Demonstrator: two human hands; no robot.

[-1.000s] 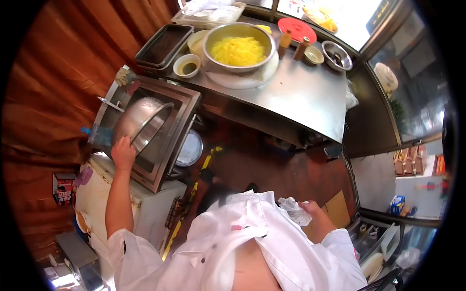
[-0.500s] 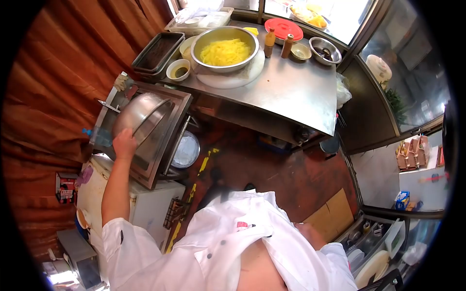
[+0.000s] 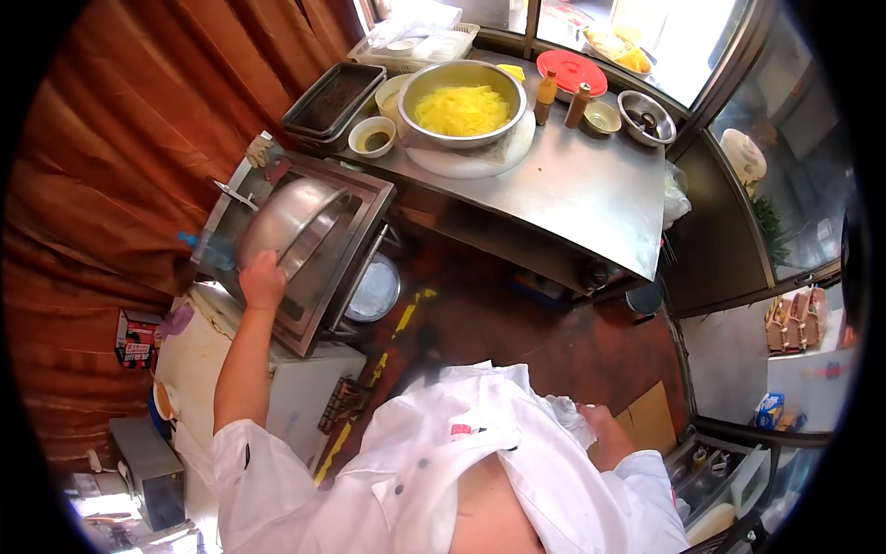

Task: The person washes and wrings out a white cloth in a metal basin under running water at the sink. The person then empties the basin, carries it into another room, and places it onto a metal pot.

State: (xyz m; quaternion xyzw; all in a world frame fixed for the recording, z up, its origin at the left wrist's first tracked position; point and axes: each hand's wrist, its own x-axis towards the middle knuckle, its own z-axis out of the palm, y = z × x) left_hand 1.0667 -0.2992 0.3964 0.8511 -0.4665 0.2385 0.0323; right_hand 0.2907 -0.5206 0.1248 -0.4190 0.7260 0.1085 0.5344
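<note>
My left hand is closed on the rim of a large steel bowl. The bowl stands tilted on its side in the metal sink, its outside towards the curtain. On the right, close to my white jacket, my right hand is closed on a crumpled white cloth; its fingers are partly hidden. A faucet reaches over the sink's far left side.
A steel table bears a bowl of yellow shreds, a small white bowl, a dark tray, two bottles and a red lid. Below the sink's edge stands a round pan. A white cabinet is beside it.
The view has swung so that the scene shifts right and slightly down. My left hand keeps its hold on the bowl. My right hand and the white cloth have come further into view.
</note>
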